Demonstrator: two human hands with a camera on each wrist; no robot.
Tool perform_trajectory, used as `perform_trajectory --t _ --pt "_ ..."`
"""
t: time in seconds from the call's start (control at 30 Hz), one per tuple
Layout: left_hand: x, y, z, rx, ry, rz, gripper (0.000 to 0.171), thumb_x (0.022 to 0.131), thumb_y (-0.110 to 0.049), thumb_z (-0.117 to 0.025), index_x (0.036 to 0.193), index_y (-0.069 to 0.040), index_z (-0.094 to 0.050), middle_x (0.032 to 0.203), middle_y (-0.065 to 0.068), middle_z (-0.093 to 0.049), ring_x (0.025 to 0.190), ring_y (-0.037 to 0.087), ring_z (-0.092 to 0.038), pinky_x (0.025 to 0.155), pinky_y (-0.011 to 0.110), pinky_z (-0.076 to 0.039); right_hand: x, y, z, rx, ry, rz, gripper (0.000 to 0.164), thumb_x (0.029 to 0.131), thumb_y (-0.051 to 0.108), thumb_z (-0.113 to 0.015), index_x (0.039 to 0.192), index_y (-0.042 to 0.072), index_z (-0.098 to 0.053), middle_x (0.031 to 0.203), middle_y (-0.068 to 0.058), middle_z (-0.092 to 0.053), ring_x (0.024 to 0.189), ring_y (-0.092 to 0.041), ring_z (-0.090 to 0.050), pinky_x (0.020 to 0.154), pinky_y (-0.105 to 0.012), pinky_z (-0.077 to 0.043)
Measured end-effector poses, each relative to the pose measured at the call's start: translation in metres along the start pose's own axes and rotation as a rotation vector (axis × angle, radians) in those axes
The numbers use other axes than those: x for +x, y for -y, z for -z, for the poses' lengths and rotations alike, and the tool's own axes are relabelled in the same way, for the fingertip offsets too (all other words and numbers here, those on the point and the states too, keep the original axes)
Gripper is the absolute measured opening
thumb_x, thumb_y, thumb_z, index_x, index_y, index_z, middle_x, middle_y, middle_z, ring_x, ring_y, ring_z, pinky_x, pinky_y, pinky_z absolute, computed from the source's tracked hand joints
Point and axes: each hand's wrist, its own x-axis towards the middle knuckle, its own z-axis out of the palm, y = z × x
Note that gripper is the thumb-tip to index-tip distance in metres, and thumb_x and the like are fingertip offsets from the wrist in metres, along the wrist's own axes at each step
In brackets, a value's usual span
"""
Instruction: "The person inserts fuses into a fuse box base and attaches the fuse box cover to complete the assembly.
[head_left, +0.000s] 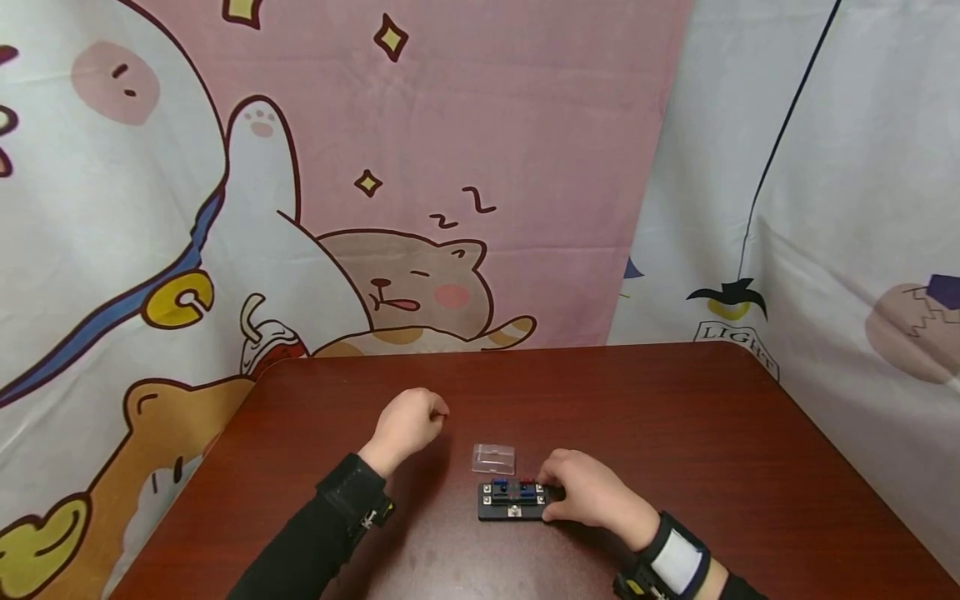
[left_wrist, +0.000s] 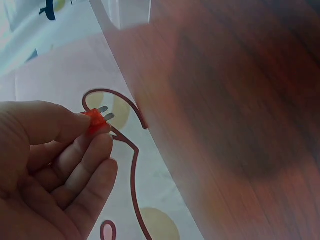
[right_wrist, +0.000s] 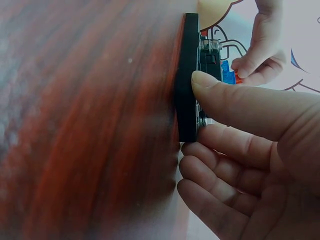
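Between thumb and fingertips, my left hand pinches a small red blade fuse; its two metal prongs point away from the fingers. That hand is raised over the table, left of and beyond a black fuse block. My right hand grips the block's right end, with the thumb on its near edge and the fingers at its end. Blue fuses and some red show in the block's top, among metal screw terminals. Part of the block's right end is hidden by the right hand.
A clear plastic cover lies on the brown table just behind the block. Beyond the table's far edge hangs a printed cloth with cartoon animals. Both wrists wear black straps with small devices.
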Motion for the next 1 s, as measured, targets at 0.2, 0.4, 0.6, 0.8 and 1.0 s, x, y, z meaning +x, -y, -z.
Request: perform_trajectory --t 0.2,0.4,0.6,0.8,1.0 --pt "-0.007 -0.011 -0.004 -0.003 -0.011 -0.091 0.009 0.082 -0.001 -0.075 0.086 -0.008 -0.077 0.085 0.002 -0.071 0.081 0.019 -0.065 0.074 0.038 -0.055 0.0 0.0 0.0 -0.004 -0.005 0.001 0.033 0.07 0.028 -0.09 0.094 0.013 -0.072 0.087 0.007 -0.059 0.076 -0.008 -0.052 0.07 -0.034 -0.05" --pt "-0.013 -0.021 -0.008 -0.007 0.009 -0.169 0.009 0.083 -0.003 -0.076 0.088 -0.01 -0.078 0.086 0.001 -0.071 0.082 0.016 -0.065 0.074 0.034 -0.055 0.0 0.0 0.0 0.001 -0.006 0.005 0.033 0.07 0.028 -0.09 0.094 0.013 -0.072 0.087 0.007 -0.059 0.076 -0.008 -0.053 0.07 -0.034 -0.05" --pt "-0.019 -0.032 -0.009 -0.02 0.025 -0.224 0.008 0.084 -0.004 -0.076 0.088 -0.01 -0.078 0.085 -0.001 -0.07 0.078 0.013 -0.063 0.072 0.032 -0.054 0.0 -0.001 0.0 -0.006 -0.011 0.017 0.033 0.07 0.028 -0.09 0.094 0.012 -0.072 0.087 0.007 -0.059 0.076 -0.008 -0.053 0.07 -0.033 -0.05" --pt "-0.023 -0.042 -0.012 -0.027 0.047 -0.268 0.006 0.083 -0.005 -0.077 0.088 -0.009 -0.078 0.085 -0.001 -0.07 0.077 0.012 -0.062 0.071 0.03 -0.054 0.0 -0.001 0.0 -0.002 -0.01 0.011 0.034 0.071 0.028 -0.09 0.095 0.012 -0.072 0.087 0.007 -0.059 0.076 -0.008 -0.052 0.07 -0.034 -0.05" --pt "-0.026 -0.051 -0.015 -0.035 0.073 -0.318 0.009 0.083 -0.004 -0.076 0.091 -0.007 -0.079 0.086 -0.001 -0.071 0.079 0.012 -0.063 0.073 0.029 -0.054 0.001 -0.002 -0.001 0.001 -0.008 0.007 0.033 0.071 0.029 -0.089 0.094 0.013 -0.073 0.086 0.008 -0.058 0.074 -0.007 -0.051 0.069 -0.033 -0.05"
